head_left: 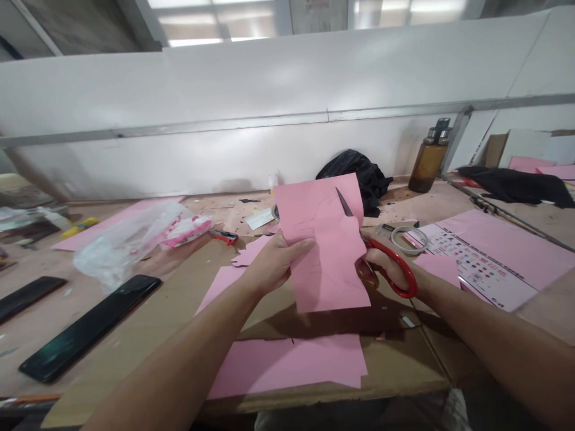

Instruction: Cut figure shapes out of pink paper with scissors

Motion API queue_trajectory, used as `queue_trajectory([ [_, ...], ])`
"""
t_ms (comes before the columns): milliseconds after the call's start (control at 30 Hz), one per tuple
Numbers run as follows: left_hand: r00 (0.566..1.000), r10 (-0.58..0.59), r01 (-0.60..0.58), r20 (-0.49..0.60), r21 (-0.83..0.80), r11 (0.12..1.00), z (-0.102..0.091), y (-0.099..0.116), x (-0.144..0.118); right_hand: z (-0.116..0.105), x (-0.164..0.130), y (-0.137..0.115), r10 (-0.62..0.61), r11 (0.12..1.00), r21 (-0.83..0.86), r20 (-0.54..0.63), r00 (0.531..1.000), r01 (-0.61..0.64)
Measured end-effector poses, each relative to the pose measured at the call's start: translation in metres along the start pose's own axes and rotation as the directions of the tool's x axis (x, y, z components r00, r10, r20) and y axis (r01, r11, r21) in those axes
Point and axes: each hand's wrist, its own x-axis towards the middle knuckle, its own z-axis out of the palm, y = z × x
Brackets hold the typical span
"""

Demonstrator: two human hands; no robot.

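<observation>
left grip (273, 263) pinches pink paper (327, 269); right grip (385, 267) wraps red scissors (408, 275).

There are two hands (277, 261) (383, 261), two phones (92, 326) (30, 297), one pair of scissors (408, 278) and one brown bottle (423, 166).

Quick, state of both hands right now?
Left hand: closed on the pink sheet, thumb on top.
Right hand: holding the red-handled scissors.

My left hand (279, 261) holds a pink paper (327, 272). My right hand (385, 267) has red scissors (406, 272) at the paper's right side. A black phone (92, 328) lies left of the paper.
</observation>
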Motion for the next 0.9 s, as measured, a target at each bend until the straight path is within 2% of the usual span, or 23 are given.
queue_trajectory([
  [133,1.0,0.014,-0.012,-0.011,0.165,0.986,-0.01,-0.002,0.002,0.0,-0.001,-0.011,0.012,1.0,0.022,0.056,0.998,-0.014],
  [267,0.996,0.07,-0.052,-0.058,0.258,0.965,-0.016,-0.003,0.002,0.0,-0.001,-0.007,0.008,1.0,-0.012,0.049,0.999,-0.008],
  [400,0.994,0.098,-0.084,-0.057,0.21,0.974,-0.013,-0.002,0.002,-0.001,0.001,0.001,0.016,1.0,0.01,0.048,0.999,-0.016],
  [533,0.996,0.083,-0.077,-0.032,0.147,0.986,-0.009,-0.001,0.002,-0.001,0.001,0.0,0.024,0.999,-0.041,0.018,1.0,-0.023],
  [700,0.996,0.087,-0.084,-0.015,0.155,0.984,-0.009,0.0,0.002,-0.003,0.0,0.006,0.002,0.998,-0.068,-0.018,1.0,-0.004],
  [900,0.995,0.084,-0.077,-0.047,0.139,0.987,-0.008,-0.002,0.002,-0.003,0.0,0.011,-0.003,0.997,-0.079,-0.011,1.0,0.002],
])
